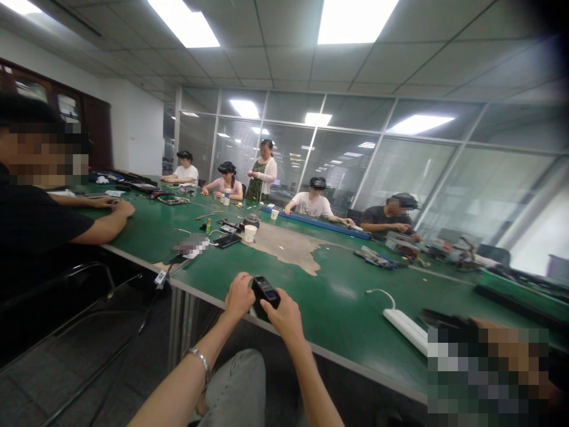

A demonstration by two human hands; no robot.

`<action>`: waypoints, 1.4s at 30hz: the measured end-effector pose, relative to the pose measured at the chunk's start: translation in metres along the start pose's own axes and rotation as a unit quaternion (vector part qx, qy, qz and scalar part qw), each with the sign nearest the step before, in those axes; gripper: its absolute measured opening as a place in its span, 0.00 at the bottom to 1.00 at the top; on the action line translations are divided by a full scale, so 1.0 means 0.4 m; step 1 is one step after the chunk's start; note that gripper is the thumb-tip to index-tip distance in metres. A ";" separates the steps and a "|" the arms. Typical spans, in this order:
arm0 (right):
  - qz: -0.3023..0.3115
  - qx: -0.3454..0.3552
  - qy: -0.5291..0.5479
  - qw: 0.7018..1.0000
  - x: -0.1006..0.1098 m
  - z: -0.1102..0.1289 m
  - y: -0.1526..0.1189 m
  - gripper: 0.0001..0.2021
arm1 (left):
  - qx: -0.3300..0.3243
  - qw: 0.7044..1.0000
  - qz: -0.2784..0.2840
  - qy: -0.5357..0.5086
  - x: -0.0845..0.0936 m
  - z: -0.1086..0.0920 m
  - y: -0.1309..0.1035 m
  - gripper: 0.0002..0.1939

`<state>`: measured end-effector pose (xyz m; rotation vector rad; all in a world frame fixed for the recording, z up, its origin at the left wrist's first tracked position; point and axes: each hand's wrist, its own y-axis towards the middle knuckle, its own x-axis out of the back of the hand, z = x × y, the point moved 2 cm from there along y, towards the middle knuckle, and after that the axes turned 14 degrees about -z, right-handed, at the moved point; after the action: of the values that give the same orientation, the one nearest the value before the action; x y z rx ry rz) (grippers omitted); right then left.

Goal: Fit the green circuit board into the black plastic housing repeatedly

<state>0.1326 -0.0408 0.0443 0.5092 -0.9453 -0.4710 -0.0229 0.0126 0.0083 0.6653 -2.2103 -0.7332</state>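
Observation:
A small black device [265,292] with a dark screen on its top face is held between my two hands at the near edge of the green table [338,308]. My left hand [240,295] grips its left side, the fingers curled against it. On the other side, my right hand [283,314] holds it with the thumb along the near edge; the far fingers are partly hidden behind the device. A metal bracelet [198,363] is round my left wrist.
Beyond my hands lie a black phone [227,240], a paper cup [250,233] and a torn brown sheet [284,244]. A white power strip [406,332] lies to the right. Several people sit round the table; a person's arm [104,228] rests at the left.

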 end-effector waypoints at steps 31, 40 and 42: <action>-0.105 -0.128 0.019 0.986 0.005 -0.145 0.021 0.25 | -0.003 0.988 0.042 0.148 0.004 -0.043 -0.007 0.19; -0.180 -0.051 -0.038 0.982 -0.021 -0.160 -0.023 0.38 | -0.023 0.987 0.050 0.150 0.004 -0.053 -0.012 0.16; -0.165 -0.062 -0.043 0.983 -0.017 -0.159 -0.022 0.35 | -0.027 0.987 0.049 0.153 0.005 -0.057 -0.014 0.16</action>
<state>0.1818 -0.0312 0.0038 0.5385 -0.9104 -0.8526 -0.0057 0.0006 0.0188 0.5954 -1.9210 -0.5957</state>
